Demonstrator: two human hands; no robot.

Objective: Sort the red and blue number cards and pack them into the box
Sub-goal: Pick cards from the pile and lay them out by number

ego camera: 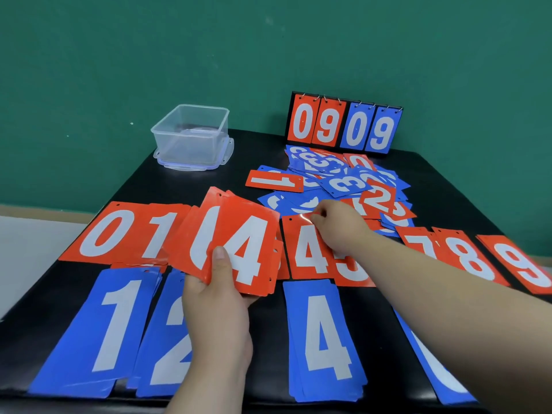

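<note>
Red stack (239, 243) is gripped by left hand (215, 297); red 4 (304, 252) is pinched by right hand (337, 231). Pile (337, 180) right of box (185, 144) is unsorted; nothing is packed.

The box (191, 135) stands back left on the counter (197, 186), the scoreboard (343, 124) back right, a card heap (337, 183) before it, card rows (104, 234) nearest.

scoreboard (343, 125) reads 0909, held red card (248, 252) 4
</note>
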